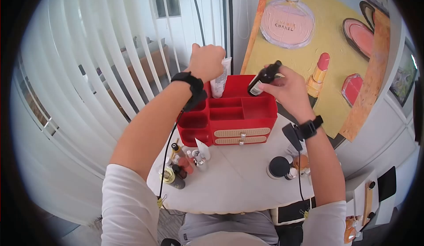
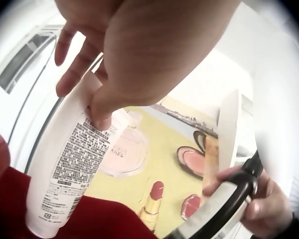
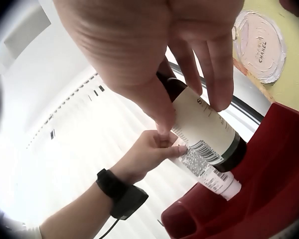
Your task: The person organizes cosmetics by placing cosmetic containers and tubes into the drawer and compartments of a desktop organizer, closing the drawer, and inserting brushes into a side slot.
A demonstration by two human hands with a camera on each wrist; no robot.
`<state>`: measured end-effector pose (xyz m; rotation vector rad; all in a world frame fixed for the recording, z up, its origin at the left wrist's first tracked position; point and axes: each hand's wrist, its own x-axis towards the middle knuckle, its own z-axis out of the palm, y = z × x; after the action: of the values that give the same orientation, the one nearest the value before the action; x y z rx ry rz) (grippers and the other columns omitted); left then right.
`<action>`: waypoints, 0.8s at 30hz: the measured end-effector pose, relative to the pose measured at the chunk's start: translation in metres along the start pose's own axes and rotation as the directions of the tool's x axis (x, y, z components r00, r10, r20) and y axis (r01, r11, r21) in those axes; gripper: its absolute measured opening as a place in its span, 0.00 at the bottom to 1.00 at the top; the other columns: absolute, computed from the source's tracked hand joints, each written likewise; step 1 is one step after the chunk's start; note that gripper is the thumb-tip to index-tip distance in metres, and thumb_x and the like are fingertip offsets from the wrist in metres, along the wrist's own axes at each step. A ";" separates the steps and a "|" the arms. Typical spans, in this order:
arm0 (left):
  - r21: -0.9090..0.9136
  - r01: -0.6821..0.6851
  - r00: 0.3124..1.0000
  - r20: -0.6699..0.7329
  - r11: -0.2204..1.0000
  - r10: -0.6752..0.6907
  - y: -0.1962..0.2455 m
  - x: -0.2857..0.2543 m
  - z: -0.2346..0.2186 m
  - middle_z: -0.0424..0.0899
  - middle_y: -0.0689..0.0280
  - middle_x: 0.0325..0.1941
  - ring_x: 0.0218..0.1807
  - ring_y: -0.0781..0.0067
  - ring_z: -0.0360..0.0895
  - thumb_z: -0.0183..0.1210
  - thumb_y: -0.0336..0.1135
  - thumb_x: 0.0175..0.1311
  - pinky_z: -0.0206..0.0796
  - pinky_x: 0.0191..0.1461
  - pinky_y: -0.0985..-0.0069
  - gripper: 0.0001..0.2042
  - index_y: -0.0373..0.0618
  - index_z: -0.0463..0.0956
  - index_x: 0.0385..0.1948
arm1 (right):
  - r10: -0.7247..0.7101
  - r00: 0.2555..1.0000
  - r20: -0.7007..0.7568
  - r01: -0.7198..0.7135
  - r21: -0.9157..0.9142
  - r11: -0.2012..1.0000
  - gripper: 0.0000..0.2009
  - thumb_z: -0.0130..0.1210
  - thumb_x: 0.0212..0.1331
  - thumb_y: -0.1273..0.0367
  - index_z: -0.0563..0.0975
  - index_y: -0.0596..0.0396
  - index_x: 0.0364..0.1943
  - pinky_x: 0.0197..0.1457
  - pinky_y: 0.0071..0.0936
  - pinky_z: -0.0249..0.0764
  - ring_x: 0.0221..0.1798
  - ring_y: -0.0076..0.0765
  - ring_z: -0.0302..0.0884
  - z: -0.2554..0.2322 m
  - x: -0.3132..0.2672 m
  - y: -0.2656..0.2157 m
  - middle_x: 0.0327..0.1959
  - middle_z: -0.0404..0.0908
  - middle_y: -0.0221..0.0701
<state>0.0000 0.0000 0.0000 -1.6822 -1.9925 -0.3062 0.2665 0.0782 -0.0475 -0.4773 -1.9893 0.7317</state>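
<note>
Dark bottle: held tilted over the back of the organizer, its pale label facing partly out; the bottle (image 3: 204,119) looks stiff and smooth, probably the heavier of the two held pieces, and could be slippery. Glass or plastic, one cannot tell. The labelled body just below the neck seems the surest hold.
Right hand: the right hand (image 1: 291,87) grips the bottle near its upper part, thumb on one side, fingers on the other.
White tube: the tube (image 2: 72,159) stands cap-down at the organizer's back left, leaning slightly; whether the cap bears on the floor is unclear. Likely light and soft-walled, it should give under a hard squeeze; the flat upper end suits a light pinch.
Left hand: the left hand (image 1: 206,61) pinches that upper end, thumb on the printed face.
Red organizer: the organizer (image 1: 243,124), with open compartments and two woven-front drawers, sits on the pale table (image 1: 229,175).
Tabletop: small cosmetics (image 1: 183,160) cluster left; a black-lidded jar (image 1: 279,167) stands right.
Behind: a cosmetics painting (image 1: 291,60).
</note>
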 end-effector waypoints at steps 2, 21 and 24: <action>0.028 -0.014 1.000 0.005 1.000 0.014 -0.001 -0.005 0.006 0.90 0.57 0.32 0.38 0.52 0.88 0.64 0.27 0.52 0.63 0.54 0.55 0.06 0.47 0.87 0.31 | 0.014 1.000 0.024 -0.014 0.022 1.000 0.21 0.79 0.53 0.69 0.85 0.63 0.49 0.46 0.32 0.84 0.42 0.37 0.92 0.013 0.016 0.009 0.42 0.92 0.40; -0.364 -0.068 0.996 0.026 0.929 0.083 -0.031 -0.128 -0.079 0.87 0.54 0.38 0.38 0.53 0.85 0.70 0.34 0.66 0.77 0.44 0.63 0.11 0.39 0.84 0.43 | 0.090 0.990 0.112 -0.058 -0.263 0.963 0.18 0.78 0.48 0.70 0.79 0.60 0.37 0.47 0.49 0.82 0.44 0.62 0.87 0.116 0.060 0.071 0.34 0.87 0.48; -0.554 0.066 0.957 0.271 0.830 0.105 -0.043 -0.190 -0.109 0.86 0.61 0.36 0.37 0.62 0.81 0.76 0.34 0.60 0.75 0.42 0.67 0.16 0.39 0.85 0.48 | 0.042 0.994 0.104 -0.014 -0.259 0.966 0.14 0.74 0.53 0.70 0.78 0.58 0.38 0.46 0.48 0.82 0.42 0.59 0.88 0.108 0.045 0.062 0.36 0.87 0.47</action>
<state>0.0038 -0.2234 0.0005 -2.2131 -2.2387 -0.7345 0.1530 0.1182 -0.1018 -0.6314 -2.1970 0.5259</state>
